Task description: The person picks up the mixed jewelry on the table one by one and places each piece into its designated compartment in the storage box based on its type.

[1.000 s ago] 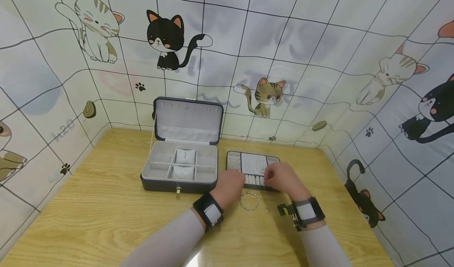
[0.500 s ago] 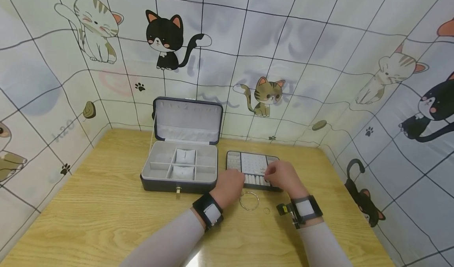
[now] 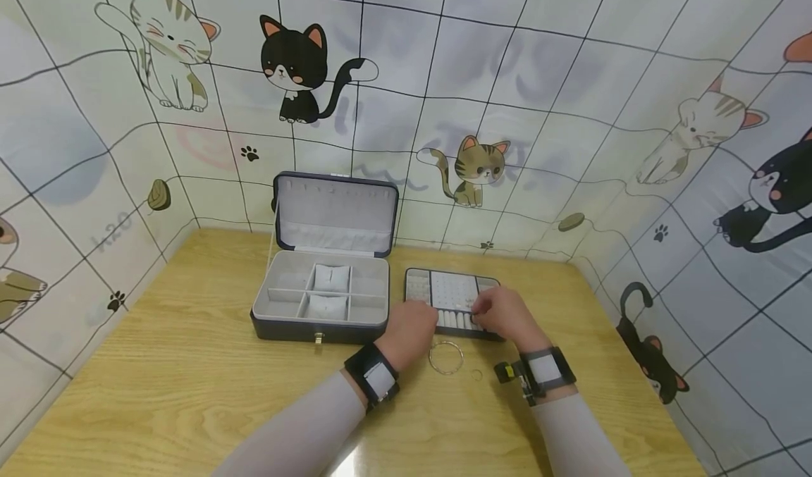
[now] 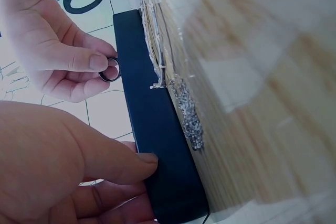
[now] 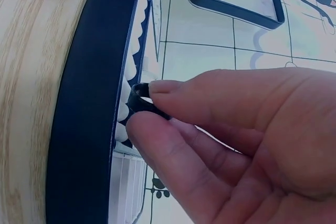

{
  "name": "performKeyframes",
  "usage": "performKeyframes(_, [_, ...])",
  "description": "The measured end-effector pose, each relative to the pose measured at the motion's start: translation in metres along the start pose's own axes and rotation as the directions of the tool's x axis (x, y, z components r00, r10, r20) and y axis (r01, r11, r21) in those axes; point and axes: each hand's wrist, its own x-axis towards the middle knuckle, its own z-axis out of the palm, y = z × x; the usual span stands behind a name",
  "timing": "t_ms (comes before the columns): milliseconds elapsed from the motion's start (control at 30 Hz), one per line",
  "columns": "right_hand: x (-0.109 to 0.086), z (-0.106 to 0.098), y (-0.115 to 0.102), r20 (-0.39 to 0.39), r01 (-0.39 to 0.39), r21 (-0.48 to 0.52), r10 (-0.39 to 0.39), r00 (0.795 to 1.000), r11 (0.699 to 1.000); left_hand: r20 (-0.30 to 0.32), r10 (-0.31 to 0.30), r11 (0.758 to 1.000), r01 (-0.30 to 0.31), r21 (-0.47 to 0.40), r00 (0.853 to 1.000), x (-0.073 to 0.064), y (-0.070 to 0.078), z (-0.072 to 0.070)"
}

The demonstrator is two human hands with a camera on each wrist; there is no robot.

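Looks abt halfway: the tray sits outside the jewelry box, lid up, and the black ring is at the tray's ring rolls, near the tray's R end. R hand pinches it btwn thumb and finger, other fingers curled behind. Doesn't look seated yet, though whether it touches a roll I can't tell. L hand grips the tray's near L corner, thumb pressed on the outer wall, fingers bent round the far side.

Prob. left: the bangle and a small hoop, both on the table in front of the tray (plus a glittery bit in the L wrist view, too blurred to ID). Two cushions sit in the box's middle compartments.

Room-wise: box's R edge is just beside the tray, so it's tight w/ L hand there. Bangle lies v. near the tray's front wall. Most room is R of the tray and toward the person; the backdrop limits the rear.
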Motion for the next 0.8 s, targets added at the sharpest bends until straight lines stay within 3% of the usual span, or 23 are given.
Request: performKeyframes(800, [0.0014,0.001,-0.0007,0.052,-0.04,-0.023,0.041,0.998,0.999,0.025,0.004,1.0,-0.004,-0.006,1.0,0.0003,-0.0003,-0.0027])
